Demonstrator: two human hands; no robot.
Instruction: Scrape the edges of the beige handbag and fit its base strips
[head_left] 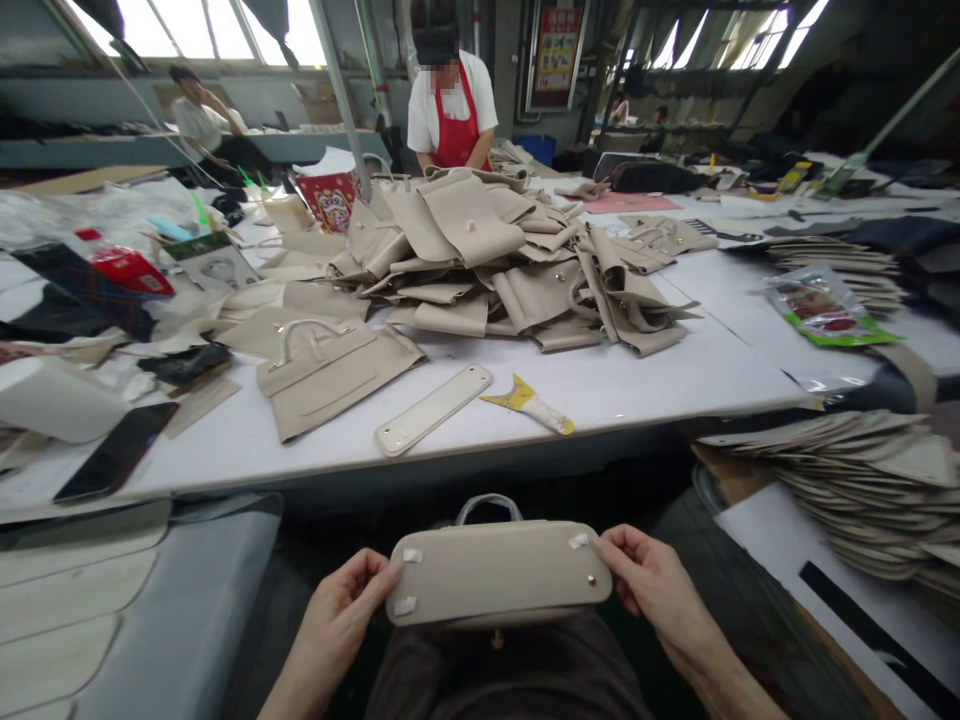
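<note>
A beige bag [495,580] lies over my lap with its oval base facing up. Its base has white patches at three corners and a bare metal stud at the lower right. My left hand [346,610] pinches the left end of the base, and my right hand [649,580] pinches the upper right corner. Beyond the base, a wrapped handle [489,502] sticks up. On the table ahead lie a loose beige base strip [433,410] with holes and a yellow-ended tool [531,403].
A large pile of beige bag pieces [465,260] covers the middle of the white table [637,385]. One flat bag [337,375] and a phone [116,452] lie at left. Stacked panels [862,490] stand at right. A person in a red apron [456,125] stands across the table.
</note>
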